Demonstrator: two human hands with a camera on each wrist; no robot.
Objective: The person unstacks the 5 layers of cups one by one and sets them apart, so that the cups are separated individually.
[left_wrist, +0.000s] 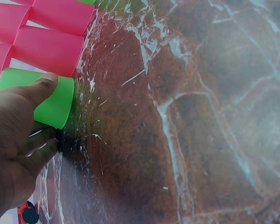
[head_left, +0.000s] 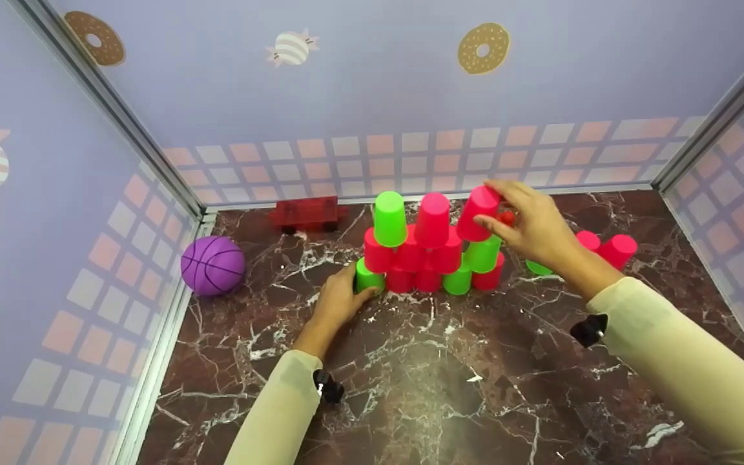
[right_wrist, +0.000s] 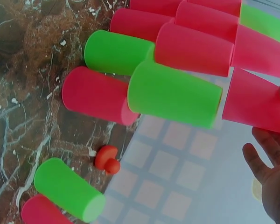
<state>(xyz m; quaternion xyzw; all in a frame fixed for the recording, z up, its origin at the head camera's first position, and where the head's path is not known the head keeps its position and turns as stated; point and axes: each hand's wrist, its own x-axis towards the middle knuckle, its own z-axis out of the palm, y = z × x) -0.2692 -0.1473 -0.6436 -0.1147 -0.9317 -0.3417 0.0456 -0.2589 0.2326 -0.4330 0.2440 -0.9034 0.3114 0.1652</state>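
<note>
Upside-down pink and green cups stand stacked in rows. My right hand (head_left: 533, 223) pinches a slightly tilted pink cup (head_left: 479, 212) between thumb and fingers at the top row's right end, just above a green cup (right_wrist: 175, 93) of the middle row. Beside it on top are another pink cup (head_left: 434, 219) and a green cup (head_left: 390, 218). At the bottom row's left end, my left hand (head_left: 335, 297) holds a green cup (left_wrist: 56, 100), thumb on its near side and fingers round the outer side. Whether the raised pink cup touches the cup below is hard to tell.
A purple ball (head_left: 212, 265) lies at the left, and a red toy vehicle (head_left: 307, 213) by the back wall. Right of the stack stand pink cups (head_left: 619, 250) and a partly hidden green cup (head_left: 540, 267). A small red knobbed object (right_wrist: 107, 158) sits behind. Patterned walls enclose the marbled surface.
</note>
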